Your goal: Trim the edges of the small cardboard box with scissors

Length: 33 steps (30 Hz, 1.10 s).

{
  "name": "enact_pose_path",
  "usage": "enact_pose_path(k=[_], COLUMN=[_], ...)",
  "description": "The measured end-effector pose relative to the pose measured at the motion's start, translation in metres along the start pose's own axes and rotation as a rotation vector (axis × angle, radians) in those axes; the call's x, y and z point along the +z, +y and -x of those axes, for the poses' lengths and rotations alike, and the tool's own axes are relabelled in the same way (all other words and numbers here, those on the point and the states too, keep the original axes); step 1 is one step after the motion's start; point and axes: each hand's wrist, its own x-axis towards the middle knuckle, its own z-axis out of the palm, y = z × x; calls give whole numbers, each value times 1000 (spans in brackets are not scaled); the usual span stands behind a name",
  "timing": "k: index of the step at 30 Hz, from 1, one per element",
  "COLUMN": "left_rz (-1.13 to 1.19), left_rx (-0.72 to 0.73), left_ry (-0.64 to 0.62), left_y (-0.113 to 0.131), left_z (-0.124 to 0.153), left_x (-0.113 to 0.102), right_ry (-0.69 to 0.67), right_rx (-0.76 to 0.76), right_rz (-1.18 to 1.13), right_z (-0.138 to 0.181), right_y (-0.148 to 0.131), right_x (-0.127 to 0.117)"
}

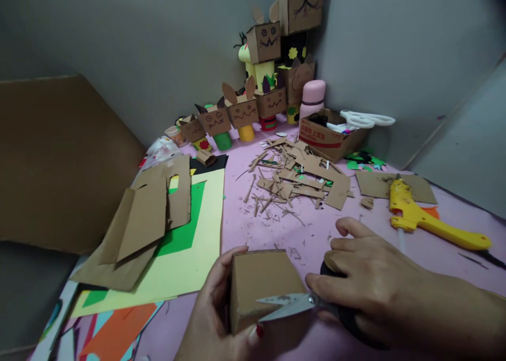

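A cardboard box (263, 279) is gripped by the left hand (209, 316); its thumb (255, 333), just beneath scissors (285, 303) clasped by the right hand (369, 276), could be nicked.

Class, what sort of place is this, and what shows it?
Probably a craft table: cardboard scraps litter the pink tabletop, box animals stand by the wall, and the right hand holds scissors against a cardboard box in the left hand.

Left hand (209, 313) curls its fingers (221, 269) closed; right hand (367, 276) grips, palm down.
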Motion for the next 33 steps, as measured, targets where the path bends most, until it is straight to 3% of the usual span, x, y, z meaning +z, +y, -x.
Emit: enact_pose_path(k=[10, 33], left_rz=[51, 29], left_rx=[-18, 3], left_ry=[-25, -42], left_y=[3, -1], left_z=[1, 2], left_x=[3, 0], right_ry=[-19, 47], right_rx=[-12, -38], right_rz=[-64, 24], right_z=[-1, -1], right_y=[4, -1], right_x=[1, 3])
